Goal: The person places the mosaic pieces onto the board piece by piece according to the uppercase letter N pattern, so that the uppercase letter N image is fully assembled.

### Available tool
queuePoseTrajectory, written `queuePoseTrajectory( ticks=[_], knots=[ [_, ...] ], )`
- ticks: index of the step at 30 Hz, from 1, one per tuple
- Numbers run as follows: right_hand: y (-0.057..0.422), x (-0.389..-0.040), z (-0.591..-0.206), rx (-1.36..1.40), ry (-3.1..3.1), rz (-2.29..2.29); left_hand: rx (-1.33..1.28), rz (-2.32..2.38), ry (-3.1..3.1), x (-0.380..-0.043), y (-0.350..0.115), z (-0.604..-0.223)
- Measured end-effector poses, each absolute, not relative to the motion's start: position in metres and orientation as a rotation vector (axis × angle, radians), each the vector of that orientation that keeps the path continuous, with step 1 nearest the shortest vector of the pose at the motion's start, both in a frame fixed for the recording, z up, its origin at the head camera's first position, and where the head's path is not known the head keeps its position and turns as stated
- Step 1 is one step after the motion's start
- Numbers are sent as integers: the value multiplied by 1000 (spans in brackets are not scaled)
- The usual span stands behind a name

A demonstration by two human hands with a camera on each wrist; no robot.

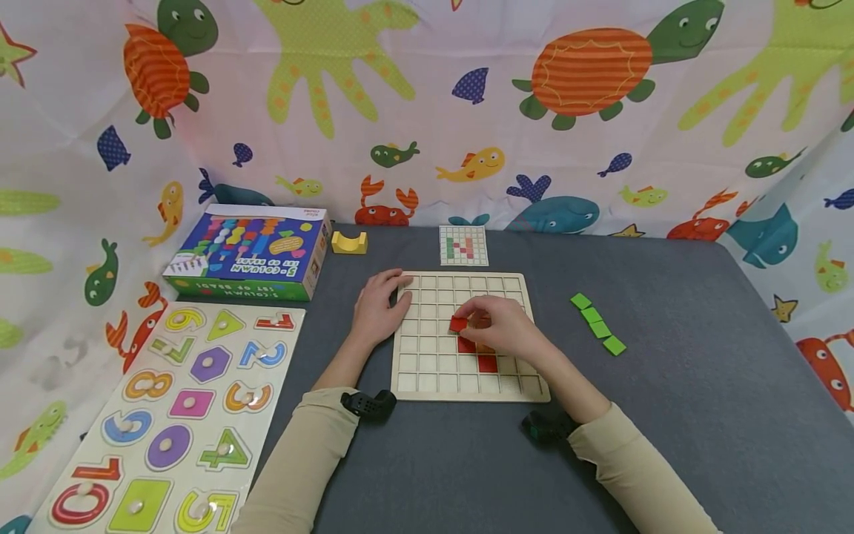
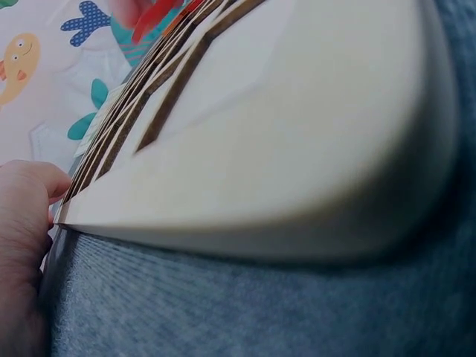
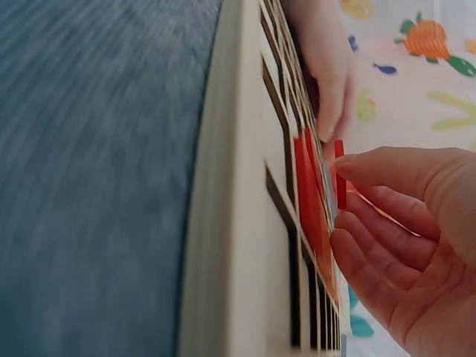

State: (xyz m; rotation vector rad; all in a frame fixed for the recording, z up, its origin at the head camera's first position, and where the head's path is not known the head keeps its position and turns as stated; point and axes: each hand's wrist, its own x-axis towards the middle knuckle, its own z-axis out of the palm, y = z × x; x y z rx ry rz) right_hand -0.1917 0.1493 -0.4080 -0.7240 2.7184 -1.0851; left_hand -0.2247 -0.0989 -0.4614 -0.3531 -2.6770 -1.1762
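A pale wooden grid board lies on the dark cloth. My right hand is over its middle, pinching a small red square tile between thumb and fingertips. In the right wrist view that tile appears edge-on, just above the board. Below it, red tiles sit in the grid's cells in a diagonal step. An orange tile beside them is partly hidden by the right hand. My left hand rests at the board's upper left corner, its fingers and thumb touching the edge.
Several green tiles lie in a slanted row right of the board. Behind it is a pattern card with coloured squares. A yellow block, a blue game box and a number puzzle board stand at left.
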Motion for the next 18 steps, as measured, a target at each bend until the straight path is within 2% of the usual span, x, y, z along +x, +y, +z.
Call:
queuePoseTrajectory(
  ticks=[8, 18],
  knots=[
    [134, -195, -411, -827, 2694, -1067, -333, -1185, -2706, -225, -99, -461],
    [140, -191, -411, -750, 2707, -1133, -342, -1197, -2678, -225, -100, -463]
  ],
)
